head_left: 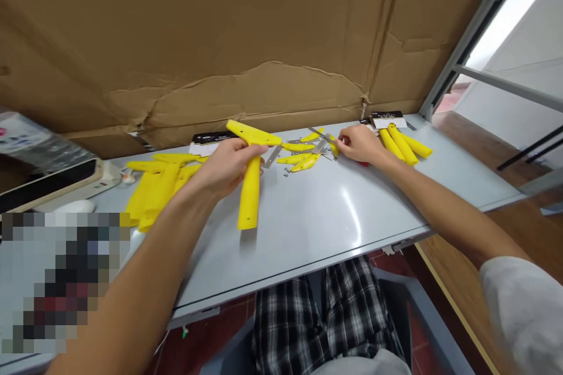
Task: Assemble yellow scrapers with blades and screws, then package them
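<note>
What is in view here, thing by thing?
yellow T-shaped handle: one, yellow, in the left hand
piled handles: several, yellow, table's left
right-side handles: three, yellow, beyond the right forearm
small pieces: at least five, yellow, mid-table
strips: several, silver, around the small pieces
screws: a few, grey, before the small pieces
printed cards: black and white, by both handle groups, count unclear
red item: one, mostly hidden under the right wrist
device: one, dark and pale, far left
table: one, pale grey, centre
cardboard: brown, behind the table
metal frame: grey, right
left hand: gripping the handle
right hand: at the small pieces, grip unclear
plaid trousers: black and white, below
</note>
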{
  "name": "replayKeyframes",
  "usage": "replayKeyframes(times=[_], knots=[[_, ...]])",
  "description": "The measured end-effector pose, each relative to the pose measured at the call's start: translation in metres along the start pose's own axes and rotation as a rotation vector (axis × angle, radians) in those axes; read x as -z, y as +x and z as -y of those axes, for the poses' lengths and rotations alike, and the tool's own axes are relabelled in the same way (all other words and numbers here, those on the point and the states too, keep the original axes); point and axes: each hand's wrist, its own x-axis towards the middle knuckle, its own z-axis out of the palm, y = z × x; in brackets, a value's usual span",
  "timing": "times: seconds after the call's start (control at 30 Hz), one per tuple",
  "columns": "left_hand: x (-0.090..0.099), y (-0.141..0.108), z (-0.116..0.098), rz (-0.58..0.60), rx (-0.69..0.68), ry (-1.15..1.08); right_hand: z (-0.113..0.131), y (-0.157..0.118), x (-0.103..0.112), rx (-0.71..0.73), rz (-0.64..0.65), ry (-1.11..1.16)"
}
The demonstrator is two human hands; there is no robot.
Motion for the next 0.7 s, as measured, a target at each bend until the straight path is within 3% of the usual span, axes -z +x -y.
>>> replayKeyframes(times=[0.1, 0.27, 0.5, 0.7], knots=[[-0.019, -0.005, 0.0, 0.0, 0.064, -0.275, 0.002, -0.001, 0.0, 0.002, 0.019, -0.009], [-0.044, -0.012, 0.008, 0.044, 0.158, -0.378, 0.005, -0.002, 0.002, 0.005, 0.038, -0.003], [-0.052, -0.009, 0.018, 0.065, 0.112, -0.439, 0.006, -0.003, 0.003, 0.019, 0.038, 0.005], [-0.063, -0.009, 0.018, 0.055, 0.276, -0.73, 0.006, -0.003, 0.003, 0.01, 0.05, -0.001]])
